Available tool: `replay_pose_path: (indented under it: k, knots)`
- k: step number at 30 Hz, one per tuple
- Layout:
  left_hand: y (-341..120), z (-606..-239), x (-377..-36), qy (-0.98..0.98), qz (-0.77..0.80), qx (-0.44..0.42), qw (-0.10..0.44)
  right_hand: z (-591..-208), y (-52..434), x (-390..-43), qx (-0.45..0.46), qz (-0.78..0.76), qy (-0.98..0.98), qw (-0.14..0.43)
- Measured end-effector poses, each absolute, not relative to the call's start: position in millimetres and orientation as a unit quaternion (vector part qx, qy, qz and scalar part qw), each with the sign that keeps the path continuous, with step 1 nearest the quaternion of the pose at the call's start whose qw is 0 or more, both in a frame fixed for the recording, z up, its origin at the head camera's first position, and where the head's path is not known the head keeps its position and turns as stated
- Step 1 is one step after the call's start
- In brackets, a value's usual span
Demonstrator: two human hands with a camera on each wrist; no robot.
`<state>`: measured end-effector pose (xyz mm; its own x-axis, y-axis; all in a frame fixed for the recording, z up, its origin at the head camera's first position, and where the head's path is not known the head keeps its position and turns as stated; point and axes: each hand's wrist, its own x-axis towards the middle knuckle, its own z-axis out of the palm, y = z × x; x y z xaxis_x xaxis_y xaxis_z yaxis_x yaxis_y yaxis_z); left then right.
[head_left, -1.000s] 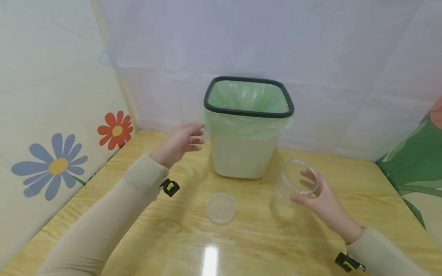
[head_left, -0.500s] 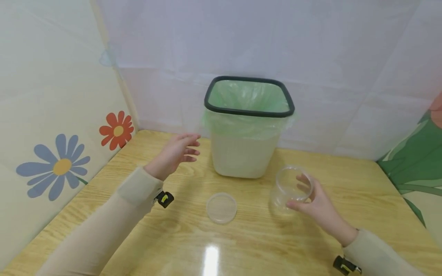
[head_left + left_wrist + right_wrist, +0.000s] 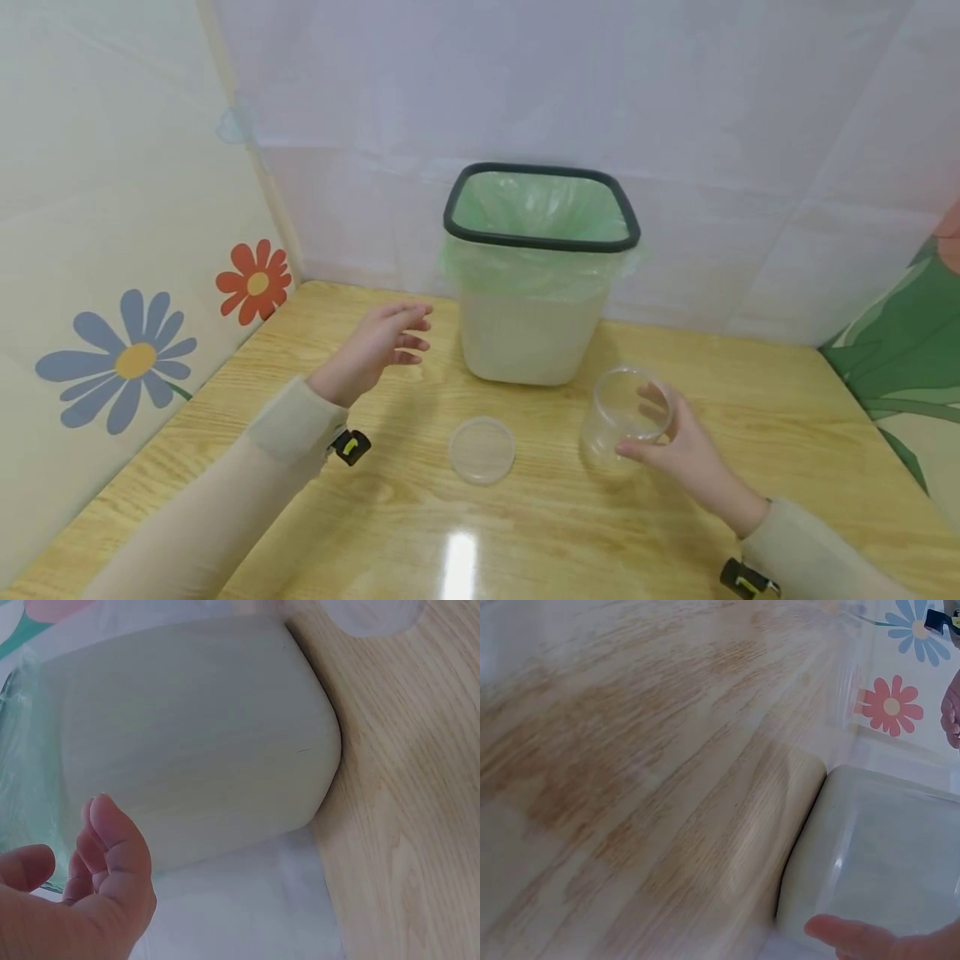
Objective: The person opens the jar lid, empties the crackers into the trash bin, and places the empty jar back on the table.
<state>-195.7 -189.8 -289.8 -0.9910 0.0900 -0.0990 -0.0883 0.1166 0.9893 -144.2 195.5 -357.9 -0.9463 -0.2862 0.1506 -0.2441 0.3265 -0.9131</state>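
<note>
A clear, round plastic jar (image 3: pixel 602 429), its open mouth tilted upward, stands low over the table to the right in the head view. My right hand (image 3: pixel 693 454) grips its upper side, thumb in front and fingers behind. In the right wrist view only part of that hand (image 3: pixel 885 943) shows, and the jar is hard to make out through its clear wall. A flat, round clear lid (image 3: pixel 482 450) lies on the table between my hands. My left hand (image 3: pixel 375 348) is in the air left of the bin, fingers loosely bent, holding nothing.
Behind the lid stands a white waste bin (image 3: pixel 532 337) with a black rim (image 3: pixel 540 243) and a green bag liner (image 3: pixel 540 204). The wood-grain table (image 3: pixel 420 517) meets a pale cloth backdrop (image 3: pixel 360 167) at the back, with flower-printed sides.
My right hand has lowered the jar toward the table and slightly left. My left hand has drawn down and left, away from the bin. The lid and bin stay put.
</note>
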Motion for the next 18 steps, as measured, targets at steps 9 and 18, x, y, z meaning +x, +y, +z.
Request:
replay_pose_path:
  k: [9,18]
  knots:
    - [-192.2,-294.0,-190.6,0.749,0.66,-0.004,0.065,-360.4,192.6,-145.4,-0.165,-0.556,0.814,0.017]
    - [-194.7,-302.9,-184.5,0.748,0.66,-0.004,0.072,-366.9,189.1,-144.9,-0.156,-0.55,0.82,0.023]
